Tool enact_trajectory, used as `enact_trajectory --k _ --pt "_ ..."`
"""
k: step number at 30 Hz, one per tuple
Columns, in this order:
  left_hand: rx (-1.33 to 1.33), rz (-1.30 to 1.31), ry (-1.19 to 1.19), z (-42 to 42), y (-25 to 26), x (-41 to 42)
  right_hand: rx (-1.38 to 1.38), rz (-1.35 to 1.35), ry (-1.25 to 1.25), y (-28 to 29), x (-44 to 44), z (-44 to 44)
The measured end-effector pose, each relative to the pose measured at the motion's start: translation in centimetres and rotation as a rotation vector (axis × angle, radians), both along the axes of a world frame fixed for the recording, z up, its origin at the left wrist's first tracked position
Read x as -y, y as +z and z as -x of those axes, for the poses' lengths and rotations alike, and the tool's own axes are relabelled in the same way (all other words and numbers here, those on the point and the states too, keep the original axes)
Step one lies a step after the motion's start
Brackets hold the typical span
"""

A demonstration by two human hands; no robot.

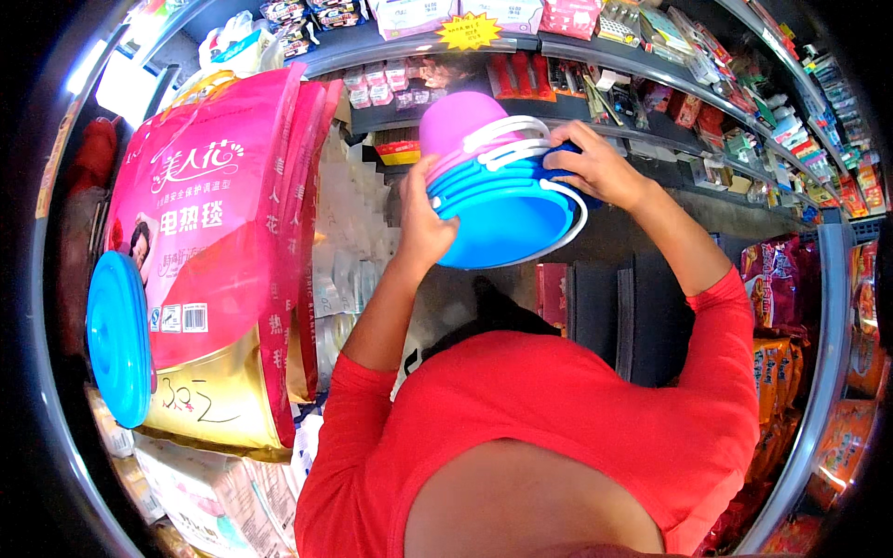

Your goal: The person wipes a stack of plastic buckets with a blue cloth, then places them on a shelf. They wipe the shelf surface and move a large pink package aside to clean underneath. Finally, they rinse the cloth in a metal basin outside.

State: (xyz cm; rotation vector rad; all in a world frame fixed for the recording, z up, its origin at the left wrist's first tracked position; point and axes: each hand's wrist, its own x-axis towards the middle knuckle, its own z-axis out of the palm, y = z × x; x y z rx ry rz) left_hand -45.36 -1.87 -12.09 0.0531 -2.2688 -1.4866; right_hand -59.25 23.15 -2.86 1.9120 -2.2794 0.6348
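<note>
A stack of nested plastic buckets is tilted in front of my chest. The mouth of a blue bucket faces me, and the base of a pink bucket points away. Several white handles lie along the rims. My left hand grips the stack at its left rim, thumb over the edge. On the opposite side, my right hand pinches a dark blue cloth against the buckets, its fingertips near the handle ends. Some of the right fingers are hidden by the cloth.
Large pink bedding packages stand on my left, with a round blue plastic lid against them. A goods shelf spans the far side. Snack packets fill a rack at right. Dark panels stand close by my right arm.
</note>
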Motion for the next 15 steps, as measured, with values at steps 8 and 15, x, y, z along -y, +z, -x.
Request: enact_trajectory --k 8,15 --pt "0.023 0.311 0.022 1.2 3.7 -0.7 -0.151 -0.094 0.124 2.8 5.2 -0.7" --pt "0.147 0.539 -0.072 1.7 5.9 -1.7 0.137 -0.136 0.218 2.1 8.0 -0.3"
